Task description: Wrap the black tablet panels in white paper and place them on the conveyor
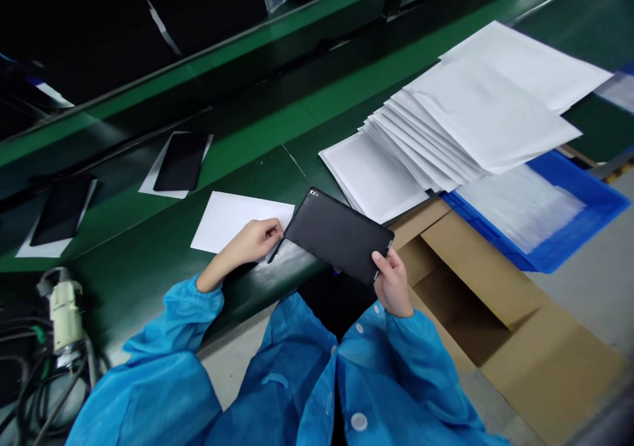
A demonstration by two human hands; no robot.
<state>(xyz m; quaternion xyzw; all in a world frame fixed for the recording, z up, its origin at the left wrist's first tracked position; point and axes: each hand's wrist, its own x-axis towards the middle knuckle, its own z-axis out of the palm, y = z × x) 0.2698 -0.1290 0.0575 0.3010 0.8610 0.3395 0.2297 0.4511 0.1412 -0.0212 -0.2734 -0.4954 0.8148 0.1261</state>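
Note:
My right hand [393, 282] grips one end of a black tablet [341, 234], thumb on top. The tablet is tilted, with its back and corner camera facing up, over the bench's front edge. At its other end, my left hand [253, 241] is closed in a pinch on a thin black stick [274, 252], whose exact kind I cannot make out. These fingers are right beside the tablet's corner; whether they touch it is unclear. Under and behind my left hand lies a white sheet [238, 218] on the green bench.
Two dark tablets [181, 162] [62, 211] rest on white sheets to the left. A fanned stack of white sleeves [446, 115] is at the right. Below it are a blue bin [559, 254] and an open cardboard box [495, 274]. A pale connector [66, 314] with cables stands lower left.

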